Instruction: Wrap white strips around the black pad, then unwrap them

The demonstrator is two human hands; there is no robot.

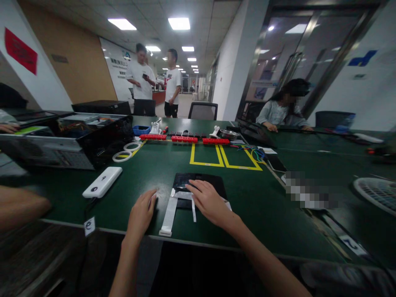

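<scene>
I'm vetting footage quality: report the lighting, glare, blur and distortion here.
Head view: the ceiling light burns out white, while the space under the green table is dark; head view: pale sheen on the tabletop by the left hand; head view: the left pillar leans, suggesting wide-angle distortion; head view: the left-edge forearm looks soft.

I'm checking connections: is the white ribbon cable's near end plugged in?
Unplugged: the connector lies near the edge of the table, attached to nothing visible.
</scene>
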